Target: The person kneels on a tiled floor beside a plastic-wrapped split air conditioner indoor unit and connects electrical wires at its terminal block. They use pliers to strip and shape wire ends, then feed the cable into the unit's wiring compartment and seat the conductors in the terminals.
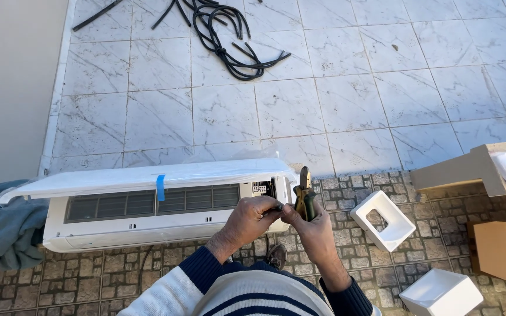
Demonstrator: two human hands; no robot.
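White marble-look floor tiles (346, 93) fill upper area, daylight even. Strip of small cobble-pattern paving (89, 281) runs along bottom. Plain beige wall (13, 82) at far left. Tangle of black hoses (224, 35) on tiles at top. Grey cloth (1, 228) lower left. Open cardboard boxes (499, 234) at right edge.

Pliers (306, 196) right of AC unit (147, 213).

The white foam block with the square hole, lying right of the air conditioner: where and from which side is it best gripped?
Probably from above, by the rim of the foam block: fingers into its open square hole, thumb outside. The hole faces up, and neither hands nor boxes cover it.
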